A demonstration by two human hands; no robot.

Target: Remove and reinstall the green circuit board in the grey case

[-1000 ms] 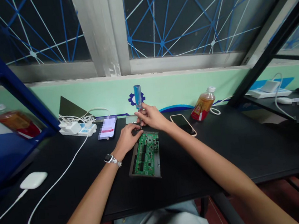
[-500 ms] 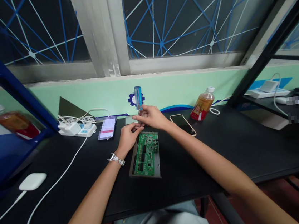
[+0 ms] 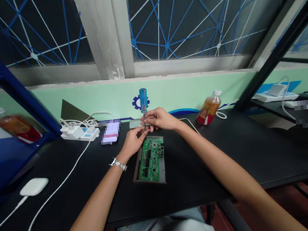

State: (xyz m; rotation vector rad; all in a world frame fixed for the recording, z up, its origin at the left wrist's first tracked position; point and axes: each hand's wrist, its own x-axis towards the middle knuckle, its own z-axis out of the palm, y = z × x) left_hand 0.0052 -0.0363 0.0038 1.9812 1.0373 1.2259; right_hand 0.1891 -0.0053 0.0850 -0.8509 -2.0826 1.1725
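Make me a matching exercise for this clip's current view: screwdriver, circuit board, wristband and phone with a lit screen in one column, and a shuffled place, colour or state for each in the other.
1. Screwdriver
2. Circuit board
3. Wristband
4. Lit phone

A. Silver, worn on the arm
B. Beside the white power strip
C. Upright, with fingers of the left hand and right hand at its shaft
D. Green, on a grey plate

Pairs: 1-C, 2-D, 3-A, 4-B
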